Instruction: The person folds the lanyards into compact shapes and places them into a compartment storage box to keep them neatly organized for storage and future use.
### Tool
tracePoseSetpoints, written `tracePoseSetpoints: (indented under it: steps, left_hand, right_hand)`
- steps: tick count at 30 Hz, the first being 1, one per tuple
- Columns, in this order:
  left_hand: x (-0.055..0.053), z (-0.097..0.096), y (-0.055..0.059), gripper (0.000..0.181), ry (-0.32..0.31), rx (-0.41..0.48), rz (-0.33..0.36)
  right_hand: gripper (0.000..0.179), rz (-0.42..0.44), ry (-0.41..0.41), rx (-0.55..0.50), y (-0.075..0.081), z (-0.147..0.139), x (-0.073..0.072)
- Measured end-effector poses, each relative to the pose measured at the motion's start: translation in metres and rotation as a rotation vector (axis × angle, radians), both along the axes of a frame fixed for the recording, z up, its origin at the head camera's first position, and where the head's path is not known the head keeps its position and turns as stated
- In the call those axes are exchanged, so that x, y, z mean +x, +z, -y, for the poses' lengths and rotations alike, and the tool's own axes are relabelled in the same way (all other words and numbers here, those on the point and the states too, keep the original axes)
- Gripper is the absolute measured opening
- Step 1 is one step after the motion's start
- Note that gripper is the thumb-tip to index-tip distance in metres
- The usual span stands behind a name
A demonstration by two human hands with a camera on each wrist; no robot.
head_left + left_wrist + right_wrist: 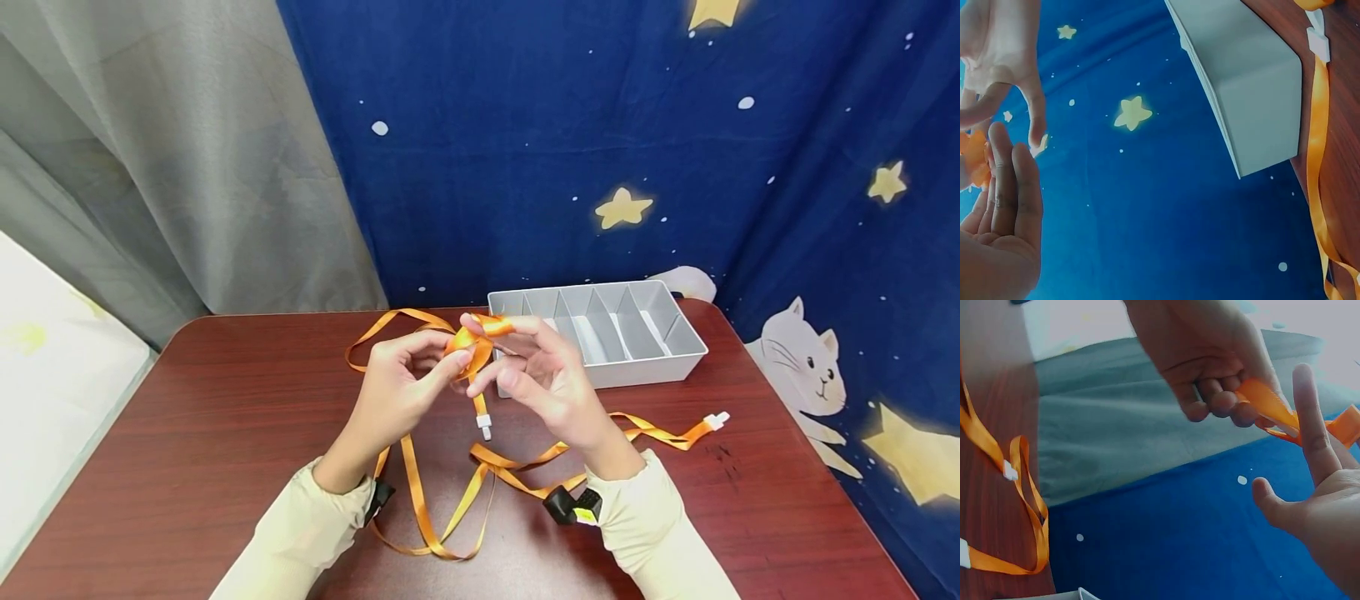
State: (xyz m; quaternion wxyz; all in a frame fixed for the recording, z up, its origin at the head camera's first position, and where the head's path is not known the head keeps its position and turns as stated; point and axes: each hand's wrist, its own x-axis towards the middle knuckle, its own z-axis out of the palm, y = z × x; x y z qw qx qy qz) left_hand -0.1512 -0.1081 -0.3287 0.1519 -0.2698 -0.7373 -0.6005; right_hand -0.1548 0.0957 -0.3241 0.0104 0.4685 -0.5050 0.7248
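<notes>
An orange lanyard (472,337) is held up above the table between both hands, bunched in loops. My left hand (401,379) pinches the bunched ribbon with thumb and fingers. On the other side, my right hand (551,383) has the ribbon across its farther fingers; the thumb stands apart from them. In the right wrist view the right index finger (1311,422) is straight, with orange ribbon passing behind it. A white clip (484,425) on an orange strip hangs below the hands. How the ribbon runs around the right fingers is partly hidden.
More orange lanyard ribbon (420,492) lies in loose loops on the dark red table (247,417), under and between the forearms. A white clip (716,421) ends a strip at the right. Behind the right hand stands a light grey divided box (637,373) with several compartments.
</notes>
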Motion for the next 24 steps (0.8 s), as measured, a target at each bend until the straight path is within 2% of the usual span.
tracePoseSetpoints:
  steps: [6,13,19,24]
  left_hand:
    - [-0.001,-0.001,0.002,0.009,-0.021,0.040,0.036]
    - [-0.003,0.000,0.000,0.011,-0.106,0.122,0.099]
    - [-0.002,0.004,0.000,0.020,-0.148,0.182,0.195]
    - [-0.001,0.004,0.001,0.022,-0.152,0.215,0.255]
  right_hand:
    - [0.043,-0.097,-0.143,0.123,-0.003,0.002,0.003]
    - [0.041,-0.209,-0.295,0.246,-0.009,0.002,0.003]
    - [0.037,-0.292,-0.353,0.287,-0.013,0.002,0.000]
    - [0.036,-0.338,-0.379,0.305,-0.015,0.002,-0.001]
